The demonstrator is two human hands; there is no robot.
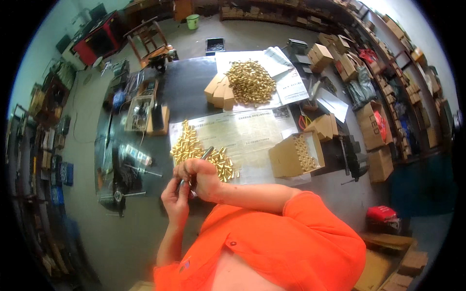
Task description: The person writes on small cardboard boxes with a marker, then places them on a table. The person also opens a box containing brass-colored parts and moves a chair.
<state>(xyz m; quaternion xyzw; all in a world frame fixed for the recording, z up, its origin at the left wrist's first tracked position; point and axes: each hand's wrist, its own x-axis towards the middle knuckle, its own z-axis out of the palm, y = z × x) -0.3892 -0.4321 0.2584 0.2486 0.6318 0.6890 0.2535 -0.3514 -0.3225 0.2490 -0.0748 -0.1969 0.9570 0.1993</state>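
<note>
My two hands meet at the near edge of the table, just in front of a pile of brass-coloured cylindrical parts [188, 144]. In my right hand [203, 178] is a dark pen-like tool [208, 153], its upper end sticking out above the fist. Below it, my left hand [175, 198] is closed, thumb and fingers pinched around something small that the fingers mostly hide. The brass parts lie loose on a spread newspaper [242, 131]. To the right of them stands an open cardboard box [284, 156] holding rows of pale round pieces.
Farther back, a large heap of small brass parts [251, 82] lies on white paper beside folded cardboard boxes [221, 92]. A clear bin [141, 114] and a dark phone-like object [157, 117] sit at left. A vise-like black device [354, 155] is at the table's right edge.
</note>
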